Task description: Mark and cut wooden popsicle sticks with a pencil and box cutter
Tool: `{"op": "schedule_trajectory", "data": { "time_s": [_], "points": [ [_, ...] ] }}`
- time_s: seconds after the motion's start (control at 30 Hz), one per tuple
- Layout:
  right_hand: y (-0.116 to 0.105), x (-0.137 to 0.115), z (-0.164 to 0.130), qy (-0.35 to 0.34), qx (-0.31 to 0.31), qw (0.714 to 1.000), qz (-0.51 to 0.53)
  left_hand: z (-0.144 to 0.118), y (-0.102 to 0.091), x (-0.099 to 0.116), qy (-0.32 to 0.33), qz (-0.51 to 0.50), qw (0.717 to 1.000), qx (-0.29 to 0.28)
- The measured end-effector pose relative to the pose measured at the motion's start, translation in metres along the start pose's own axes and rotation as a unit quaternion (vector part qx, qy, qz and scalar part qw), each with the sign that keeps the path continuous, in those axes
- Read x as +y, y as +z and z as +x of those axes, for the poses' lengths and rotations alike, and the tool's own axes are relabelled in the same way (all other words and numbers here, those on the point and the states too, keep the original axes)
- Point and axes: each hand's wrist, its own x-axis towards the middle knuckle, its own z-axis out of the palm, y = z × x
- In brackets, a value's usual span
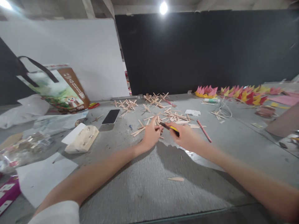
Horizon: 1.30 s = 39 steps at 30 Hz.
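My right hand (184, 135) grips a yellow and black utility knife (170, 127), its tip pointing left toward my left hand. My left hand (151, 134) pinches a small wooden stick (157, 123) against the grey table (144, 186), right at the knife's tip. Several loose wooden sticks (174, 116) lie scattered just beyond both hands. Further back sit small crosses of glued sticks (126, 105). A single stick piece (175, 179) lies on the table nearer to me, between my forearms.
A black phone (111, 116) lies left of the sticks, a tissue pack (81, 139) nearer left. A printed bag (58, 88) stands at back left among plastic wrap and paper. A red pencil (204, 131) lies right of my hand. Folded paper flowers (235, 92) line the back right.
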Motion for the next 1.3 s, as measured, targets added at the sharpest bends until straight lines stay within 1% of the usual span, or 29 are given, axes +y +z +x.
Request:
{"op": "schedule_trajectory", "data": {
  "time_s": [0.1, 0.2, 0.27, 0.33, 0.43, 0.5, 0.57, 0.63, 0.7, 0.73, 0.8, 0.87, 0.93, 0.97, 1.03, 1.1, 1.17, 1.23, 1.3],
  "points": [
    [0.01, 0.004, -0.003, -0.007, 0.004, 1.0, 0.011, 0.0, -0.002, 0.001, -0.002, -0.004, 1.0, 0.011],
    [0.025, 0.006, -0.012, -0.008, -0.006, 1.0, -0.013, -0.001, -0.003, 0.0, -0.001, -0.01, 1.0, 0.012],
    [0.027, 0.004, -0.013, -0.01, -0.015, 1.0, -0.026, 0.0, -0.003, -0.002, -0.001, -0.018, 1.0, 0.01],
    [0.017, 0.001, -0.006, -0.005, -0.023, 1.0, -0.017, 0.001, -0.002, -0.005, -0.013, -0.031, 0.999, 0.008],
    [-0.006, -0.005, 0.013, -0.005, -0.037, 0.999, 0.009, 0.003, -0.001, -0.007, -0.038, -0.043, 0.998, 0.007],
    [-0.013, -0.007, 0.021, -0.007, -0.051, 0.999, 0.014, 0.005, -0.002, -0.007, -0.043, -0.046, 0.998, 0.01],
    [-0.007, -0.007, 0.019, 0.004, -0.052, 0.999, 0.005, 0.006, -0.003, -0.007, -0.044, -0.049, 0.998, 0.016],
    [0.008, -0.005, 0.009, 0.011, -0.042, 0.999, -0.015, 0.005, -0.004, -0.006, -0.04, -0.051, 0.998, 0.019],
    [0.022, -0.003, 0.0, -0.006, -0.04, 0.998, -0.043, 0.005, -0.004, -0.004, -0.033, -0.047, 0.998, 0.02],
    [0.024, -0.003, -0.002, -0.011, -0.043, 0.998, -0.053, 0.004, -0.004, -0.003, -0.031, -0.046, 0.998, 0.02],
    [0.018, -0.004, 0.003, -0.008, -0.053, 0.997, -0.061, 0.003, -0.004, -0.002, -0.036, -0.045, 0.998, 0.021],
    [0.003, -0.006, 0.015, -0.003, -0.065, 0.997, -0.05, 0.003, -0.004, 0.0, -0.048, -0.048, 0.997, 0.021],
    [-0.01, -0.007, 0.026, -0.019, -0.074, 0.997, -0.02, 0.003, -0.004, 0.001, -0.055, -0.05, 0.997, 0.019],
    [-0.011, -0.006, 0.028, -0.024, -0.07, 0.997, -0.006, 0.003, -0.004, 0.0, -0.055, -0.05, 0.997, 0.019],
    [-0.003, -0.003, 0.023, -0.011, -0.048, 0.999, 0.012, 0.003, -0.004, -0.002, -0.05, -0.048, 0.997, 0.019],
    [0.015, 0.002, 0.01, 0.014, -0.041, 0.999, 0.005, 0.004, -0.004, -0.005, -0.043, -0.04, 0.998, 0.019],
    [0.03, 0.005, -0.002, 0.016, -0.035, 0.999, -0.01, 0.004, -0.004, -0.007, -0.035, -0.036, 0.999, 0.018],
    [0.033, 0.005, -0.006, 0.004, -0.034, 0.999, -0.02, 0.004, -0.004, -0.008, -0.036, -0.04, 0.998, 0.017],
    [0.021, 0.002, 0.001, -0.005, -0.045, 0.999, -0.026, 0.004, -0.003, -0.007, -0.047, -0.043, 0.998, 0.014]
  ]
}}
